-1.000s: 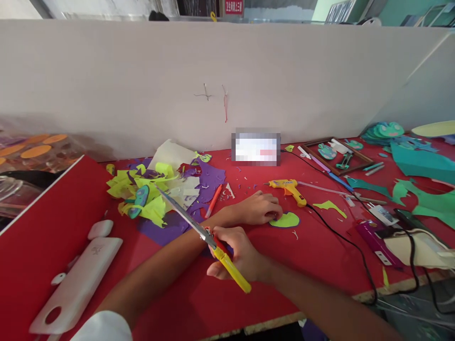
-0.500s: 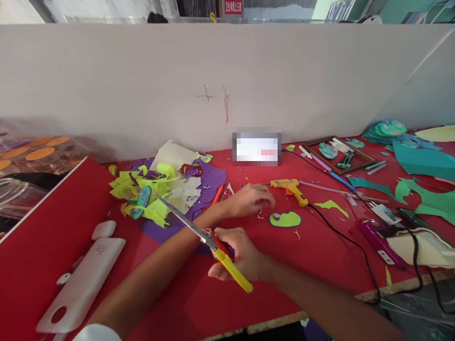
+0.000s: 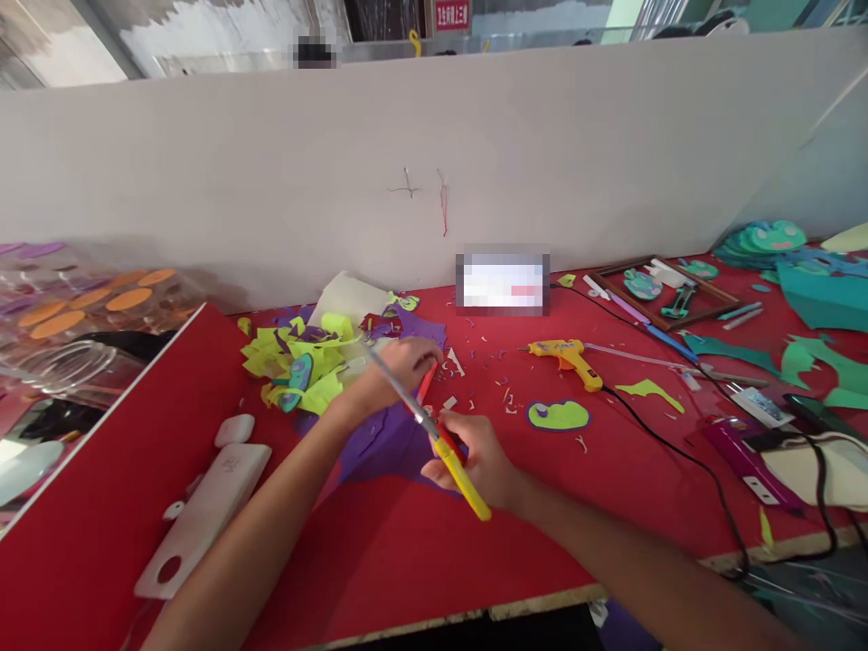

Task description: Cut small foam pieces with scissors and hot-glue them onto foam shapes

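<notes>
My right hand (image 3: 483, 463) is closed round the yellow handles of a pair of scissors (image 3: 434, 434), whose blades point up and to the left. My left hand (image 3: 400, 362) reaches over the purple foam sheet (image 3: 386, 443), its fingers curled at an orange-red pen (image 3: 426, 384); whether they grip it is unclear. A green foam shape with a purple rim (image 3: 559, 415) lies on the red table (image 3: 407, 551) to the right of both hands.
A heap of yellow-green and purple scraps (image 3: 298, 362) lies at the back left. A yellow glue gun (image 3: 568, 356) with a black cord (image 3: 678, 461) is to the right. A white flat device (image 3: 203, 515) rests at the left. A wooden frame (image 3: 661, 294) and teal foam pieces (image 3: 814, 298) are at the far right.
My left hand has left the green shape and moved left to the pen by the purple sheet. The scissors in my right hand tilted more upright.
</notes>
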`<state>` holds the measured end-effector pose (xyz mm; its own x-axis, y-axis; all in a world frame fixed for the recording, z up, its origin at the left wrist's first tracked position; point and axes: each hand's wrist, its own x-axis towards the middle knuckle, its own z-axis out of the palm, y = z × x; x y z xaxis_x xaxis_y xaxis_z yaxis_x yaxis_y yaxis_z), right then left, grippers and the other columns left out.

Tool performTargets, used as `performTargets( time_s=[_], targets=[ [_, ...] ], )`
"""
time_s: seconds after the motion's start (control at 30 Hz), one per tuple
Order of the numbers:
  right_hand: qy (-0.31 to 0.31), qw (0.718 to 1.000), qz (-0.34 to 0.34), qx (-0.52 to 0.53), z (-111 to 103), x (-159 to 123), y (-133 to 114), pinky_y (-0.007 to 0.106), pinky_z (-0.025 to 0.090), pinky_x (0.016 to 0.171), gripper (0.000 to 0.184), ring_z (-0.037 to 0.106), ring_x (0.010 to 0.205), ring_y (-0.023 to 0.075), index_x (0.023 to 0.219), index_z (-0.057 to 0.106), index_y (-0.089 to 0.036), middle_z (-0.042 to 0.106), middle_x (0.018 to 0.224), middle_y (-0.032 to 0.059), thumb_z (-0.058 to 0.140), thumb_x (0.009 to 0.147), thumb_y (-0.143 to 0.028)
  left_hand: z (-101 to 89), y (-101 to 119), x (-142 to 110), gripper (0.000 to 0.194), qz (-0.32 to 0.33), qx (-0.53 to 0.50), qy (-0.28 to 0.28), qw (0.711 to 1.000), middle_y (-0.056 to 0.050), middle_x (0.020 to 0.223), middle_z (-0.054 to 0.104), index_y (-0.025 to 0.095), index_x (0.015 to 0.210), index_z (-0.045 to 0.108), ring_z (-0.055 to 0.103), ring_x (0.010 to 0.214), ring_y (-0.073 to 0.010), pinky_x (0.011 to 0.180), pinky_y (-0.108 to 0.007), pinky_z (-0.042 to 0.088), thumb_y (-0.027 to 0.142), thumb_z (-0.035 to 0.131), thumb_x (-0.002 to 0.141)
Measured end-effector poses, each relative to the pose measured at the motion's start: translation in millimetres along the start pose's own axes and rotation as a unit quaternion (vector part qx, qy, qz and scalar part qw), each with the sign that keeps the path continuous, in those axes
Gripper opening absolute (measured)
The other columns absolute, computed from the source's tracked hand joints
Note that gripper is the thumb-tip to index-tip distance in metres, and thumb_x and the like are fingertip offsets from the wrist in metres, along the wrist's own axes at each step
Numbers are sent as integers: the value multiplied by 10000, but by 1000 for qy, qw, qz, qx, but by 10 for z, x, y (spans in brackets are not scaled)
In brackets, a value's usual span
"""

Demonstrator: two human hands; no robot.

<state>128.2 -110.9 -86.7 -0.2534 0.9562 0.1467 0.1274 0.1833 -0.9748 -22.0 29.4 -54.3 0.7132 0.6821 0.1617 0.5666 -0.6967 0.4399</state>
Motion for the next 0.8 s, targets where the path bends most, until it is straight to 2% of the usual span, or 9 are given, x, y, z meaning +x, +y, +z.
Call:
performTargets(
  time_s=[0.07,0.17,0.23,0.4,0.53,0.63,0.8],
  targets=[
    [50,999,-22,-1,-48,21,66,238,303,509,452,345,545,90,709,453,-223,441,609,-68,759,759,-552,129,-21,-53,188,48,41,-81,995,-63,1009,722,196,983,680,661,932,-207,842,-317,464,160,504,924],
    [119,992,-39,26,-127,76,199,239,320,495,393,373,548,99,745,489,-220,447,639,-53,675,853,-550,267,-20,-115,139,78,57,-123,988,-76,1062,712,195,983,679,665,984,-228,863,-334,463,180,550,934],
    [159,985,-44,52,-171,131,288,238,318,464,390,369,504,93,757,494,-224,435,617,-61,646,887,-558,310,-19,-126,118,85,42,-128,987,-64,1069,710,201,981,673,663,982,-220,864,-329,457,182,564,940],
    [227,964,2,140,-239,283,364,222,263,346,483,326,344,69,737,438,-246,354,507,-108,605,892,-672,309,3,-95,109,91,11,-135,987,-40,1008,698,195,911,651,645,948,-196,846,-304,433,107,590,895],
    [260,950,20,169,-284,363,311,209,279,305,570,331,304,59,676,375,-256,342,477,-115,612,838,-748,302,44,-86,191,108,-17,-139,984,-31,941,689,187,873,635,631,899,-175,807,-282,428,21,545,849],
    [276,940,35,195,-306,398,317,206,299,290,589,339,299,56,648,390,-248,357,481,-110,624,819,-760,321,44,-97,233,120,-42,-142,982,-25,912,688,185,866,641,632,866,-161,790,-270,433,-12,524,827],
    [280,929,51,237,-321,425,370,210,306,285,614,343,292,59,610,415,-237,357,466,-103,628,801,-780,351,50,-119,204,126,-39,-152,980,-35,984,707,200,901,677,659,927,-176,826,-278,443,41,550,879]
  ],
)
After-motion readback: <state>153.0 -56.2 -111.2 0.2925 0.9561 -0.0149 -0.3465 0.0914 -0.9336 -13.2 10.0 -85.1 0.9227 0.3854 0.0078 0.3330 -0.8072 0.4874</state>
